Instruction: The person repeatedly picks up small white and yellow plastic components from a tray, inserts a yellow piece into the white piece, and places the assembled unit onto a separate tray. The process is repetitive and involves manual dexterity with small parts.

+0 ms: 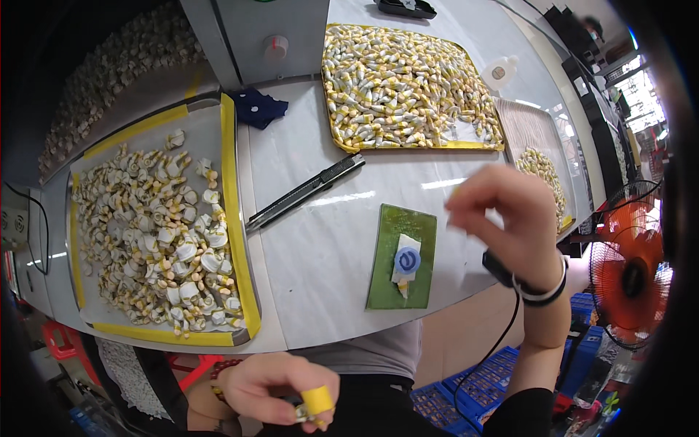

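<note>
My left hand (280, 386) is low in front of my body, fingers closed in a pinch. Between thumb and fingers is a small white-and-yellow piece (300, 412), mostly hidden; a yellow band (317, 400) wraps one finger. My right hand (506, 218) hovers above the table's right side, its fingers curled together; anything in them is too small to make out. Left of it, a green rectangular mat (380, 280) lies on the table. On the mat are a round blue disc (408, 259) and a whitish scrap (403, 286) with a yellow tip beneath it.
A yellow-edged tray (240, 218) of white pieces stands left; another tray (415, 146) of small white-and-yellow pieces lies at the back. A box cutter (306, 192) sits between. Farther right are a white bottle (499, 73), a third tray (518, 116) and an orange fan (632, 269).
</note>
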Available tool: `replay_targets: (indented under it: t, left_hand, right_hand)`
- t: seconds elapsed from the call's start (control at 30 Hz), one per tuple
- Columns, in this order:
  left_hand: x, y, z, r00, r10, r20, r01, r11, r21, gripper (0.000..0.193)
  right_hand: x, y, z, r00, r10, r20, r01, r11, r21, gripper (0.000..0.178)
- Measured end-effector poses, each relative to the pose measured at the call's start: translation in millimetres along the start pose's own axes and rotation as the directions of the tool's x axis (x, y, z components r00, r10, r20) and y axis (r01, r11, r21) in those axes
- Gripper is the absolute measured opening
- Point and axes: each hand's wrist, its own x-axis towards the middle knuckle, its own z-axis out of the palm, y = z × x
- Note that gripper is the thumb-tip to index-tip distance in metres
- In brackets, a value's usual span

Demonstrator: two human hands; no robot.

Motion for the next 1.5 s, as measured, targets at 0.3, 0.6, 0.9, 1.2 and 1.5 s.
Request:
replay_targets:
  t: [0.3, 0.6, 0.9, 1.2, 1.5]
  left_hand:
    - [30, -24, -9, 0.977, 0.125, -0.172, -0.144, 0.984, -0.103, 0.028]
    - [35, -20, -6, 0.963, 0.046, -0.264, -0.079, 0.99, -0.114, 0.044]
    - [37, -17, -3, 0.952, -0.035, -0.303, -0.004, 0.992, -0.128, 0.042]
    - [52, -19, 8, 0.849, -0.06, -0.525, 0.061, 0.998, -0.017, 0.055]
    - [52, -15, 2, 0.924, -0.17, -0.341, 0.094, 0.969, -0.23, 0.023]
  right_hand:
    - [-41, -9, 19, 0.988, 0.046, 0.145, -0.027, 0.991, -0.132, 0.013]
    - [-36, -3, 26, 0.96, -0.145, 0.241, 0.239, 0.87, -0.432, 0.023]
    - [-35, -4, 31, 0.932, -0.165, 0.324, 0.309, 0.828, -0.467, 0.022]
    - [-39, -33, 32, 0.939, -0.34, 0.05, 0.34, 0.94, 0.006, 0.012]
    - [-32, -48, 31, 0.87, -0.419, 0.259, 0.466, 0.871, -0.156, 0.018]
